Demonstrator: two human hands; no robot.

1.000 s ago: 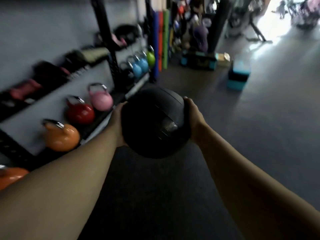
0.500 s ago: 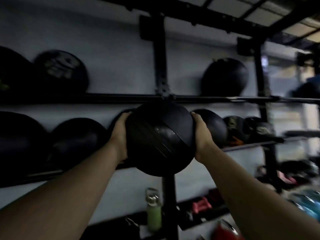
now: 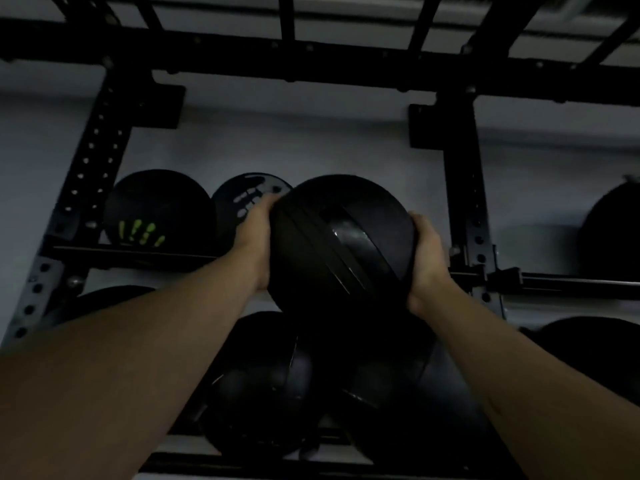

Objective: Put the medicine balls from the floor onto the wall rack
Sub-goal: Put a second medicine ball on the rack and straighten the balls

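Observation:
I hold a black medicine ball up in front of the wall rack, at the height of its upper shelf rail. My left hand grips the ball's left side and my right hand its right side. The ball hangs in the gap between a ball with a pale handprint on the left and a black upright post on the right. Whether the held ball touches the rail is hidden.
A ball with a green handprint sits at the shelf's left end. Another dark ball rests on the upper shelf far right. Several black balls fill the shelf below. A perforated post stands left; crossbeams run overhead.
I have raised the ball from waist height over the floor up past the lower shelf to the upper one. My view swung from the kettlebell row up to the rack's top.

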